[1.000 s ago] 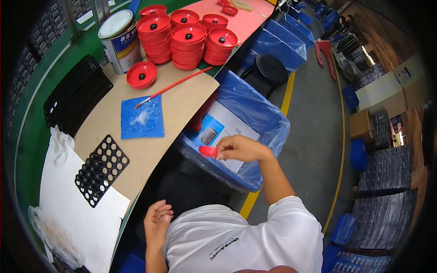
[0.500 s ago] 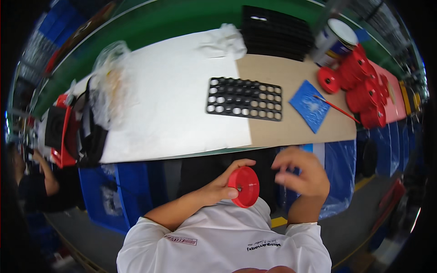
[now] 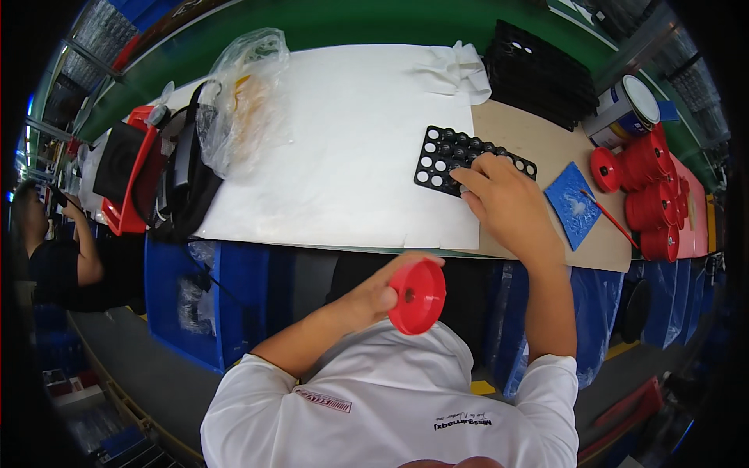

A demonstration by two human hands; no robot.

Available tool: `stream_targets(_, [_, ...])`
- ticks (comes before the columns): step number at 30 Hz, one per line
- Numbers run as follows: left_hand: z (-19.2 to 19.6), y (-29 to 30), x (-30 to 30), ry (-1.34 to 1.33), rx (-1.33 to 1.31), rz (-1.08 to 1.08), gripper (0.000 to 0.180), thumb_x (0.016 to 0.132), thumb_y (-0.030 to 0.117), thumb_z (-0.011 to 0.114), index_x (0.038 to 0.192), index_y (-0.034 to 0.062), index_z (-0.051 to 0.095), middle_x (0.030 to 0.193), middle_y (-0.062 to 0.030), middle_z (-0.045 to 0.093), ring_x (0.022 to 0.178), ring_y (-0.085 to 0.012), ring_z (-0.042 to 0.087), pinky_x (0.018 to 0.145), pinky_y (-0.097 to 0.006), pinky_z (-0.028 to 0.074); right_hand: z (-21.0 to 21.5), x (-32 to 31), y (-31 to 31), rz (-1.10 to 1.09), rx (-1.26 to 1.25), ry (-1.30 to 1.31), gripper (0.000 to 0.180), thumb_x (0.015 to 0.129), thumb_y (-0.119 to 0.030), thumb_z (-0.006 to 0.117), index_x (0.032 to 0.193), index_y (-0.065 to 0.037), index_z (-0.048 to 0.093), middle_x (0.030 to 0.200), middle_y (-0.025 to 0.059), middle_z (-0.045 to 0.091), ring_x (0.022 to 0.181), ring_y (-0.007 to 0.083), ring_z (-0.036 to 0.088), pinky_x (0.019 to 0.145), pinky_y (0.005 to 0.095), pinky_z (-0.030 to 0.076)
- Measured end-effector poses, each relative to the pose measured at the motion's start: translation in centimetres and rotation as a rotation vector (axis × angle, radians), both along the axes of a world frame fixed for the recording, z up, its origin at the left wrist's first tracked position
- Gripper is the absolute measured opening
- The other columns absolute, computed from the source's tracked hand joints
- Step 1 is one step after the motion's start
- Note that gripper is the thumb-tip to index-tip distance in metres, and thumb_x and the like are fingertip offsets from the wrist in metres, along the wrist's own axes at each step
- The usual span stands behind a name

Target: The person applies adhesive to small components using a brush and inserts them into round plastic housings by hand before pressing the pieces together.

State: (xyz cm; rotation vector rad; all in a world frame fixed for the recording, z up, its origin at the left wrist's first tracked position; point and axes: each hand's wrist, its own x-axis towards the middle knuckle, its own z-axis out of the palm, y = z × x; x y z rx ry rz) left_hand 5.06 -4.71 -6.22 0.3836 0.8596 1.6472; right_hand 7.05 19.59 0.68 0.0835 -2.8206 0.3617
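Note:
In front of my chest, my left hand [image 3: 360,304] is wrapped round a round red plastic cup [image 3: 424,303]. The cup is tilted, its hollow side facing up and to the right, with a small dark spot at the middle of its base. My right hand [image 3: 509,204] reaches over the table to a black tray [image 3: 422,178] with rows of round pockets. Its thumb and index finger are pinched together at the tray's pockets; whatever they grip is hidden by the fingers. Some pockets show white, while others hold small black round pieces.
Right of the tray lies a blue sheet [image 3: 575,222] with a white smear and a thin red brush [image 3: 612,217]. Beyond are red spool-like parts [image 3: 649,210], a can [image 3: 620,117] and black trays [image 3: 538,74]. A plastic bag [image 3: 242,109] lies left. Blue bins [image 3: 181,304] stand below the table.
My right hand has moved from beside the cup up and forward to the black tray. My left hand still holds the red cup, a little higher. The view has shifted.

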Motion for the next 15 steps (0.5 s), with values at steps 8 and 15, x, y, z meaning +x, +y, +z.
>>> stream_targets(8, [1.6,-1.8,-3.6,-0.032,0.097,0.211,0.105,0.073,0.068,0.070,0.146,0.0042,0.028,0.123,-0.0249,0.056,0.099,-0.0321,0.067,0.063,-0.041,0.062,0.6,-1.4,0.0,0.057,0.088,-0.107,0.023,0.074,-0.011,0.073,0.097,-0.011,0.069,0.088,0.0030,0.055,0.085,0.0204,0.060,0.069,0.0351,0.053])
stream_targets(15, [1.4,-2.4,-4.6,0.087,0.087,0.367,0.097,0.080,0.064,0.067,0.147,0.0057,0.027,0.129,-0.0270,0.053,0.105,-0.0322,0.065,0.068,-0.040,0.063,1.0,-1.9,-0.4,0.036,0.091,-0.219,0.020,0.078,-0.012,0.071,0.097,-0.006,0.066,0.097,0.0070,0.057,0.093,0.0254,0.060,0.078,0.0391,0.050])
